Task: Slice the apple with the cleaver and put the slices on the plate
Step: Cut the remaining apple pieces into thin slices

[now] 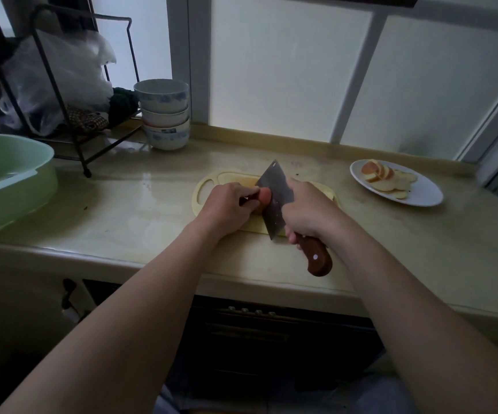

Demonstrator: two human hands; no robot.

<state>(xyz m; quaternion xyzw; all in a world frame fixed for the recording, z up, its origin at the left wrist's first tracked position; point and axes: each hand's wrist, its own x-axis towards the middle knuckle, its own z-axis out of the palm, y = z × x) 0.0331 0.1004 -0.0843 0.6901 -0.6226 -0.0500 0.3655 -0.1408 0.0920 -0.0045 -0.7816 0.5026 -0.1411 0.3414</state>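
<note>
Currently the apple point(264, 196) is being pinned on the cutting board point(208, 186) by the left hand point(229, 207), fingers clamped on it. Cleaver point(274, 198) is being gripped by the right hand point(307, 210), blade running 11-to-5 o'clock, touching the apple's 3 o'clock side. Slices point(386, 177) are already lying on the plate point(420, 194), well off at 2 o'clock.

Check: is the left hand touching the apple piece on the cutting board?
Touching. The head view shows the left hand with fingers wrapped over the apple piece.
</note>
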